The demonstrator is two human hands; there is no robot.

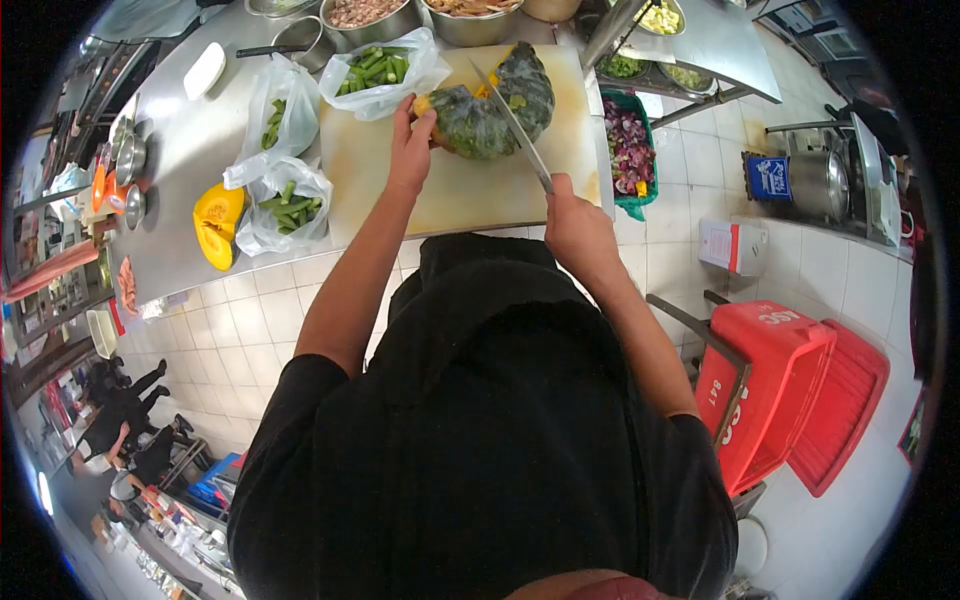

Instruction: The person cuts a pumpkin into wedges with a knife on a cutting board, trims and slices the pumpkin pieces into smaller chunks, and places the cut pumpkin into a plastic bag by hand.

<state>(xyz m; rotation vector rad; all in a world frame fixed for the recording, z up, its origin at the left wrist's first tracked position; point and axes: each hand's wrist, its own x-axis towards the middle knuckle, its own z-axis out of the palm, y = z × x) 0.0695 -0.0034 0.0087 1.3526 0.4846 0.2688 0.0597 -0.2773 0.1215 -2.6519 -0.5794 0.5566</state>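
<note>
A dark green pumpkin piece [470,122], curved and with some orange flesh showing, lies on the large cutting board [380,190]. My left hand [411,145] rests its fingers and thumb against the pumpkin's left end. In my right hand [578,225] is the handle of a long knife [522,138]; its blade lies slantwise over the pumpkin, tip pointing up and left. How deep the blade sits cannot be made out. Left of the board, a cut yellow pumpkin wedge [218,226] is on the metal table [180,150].
Plastic bags of green vegetables [375,72] [290,210] touch the board's left side. Metal bowls [372,18] line the back. A green crate [628,150] of purple onions is at the right, with a red bin [765,390] lower down. People [125,430] are at far left.
</note>
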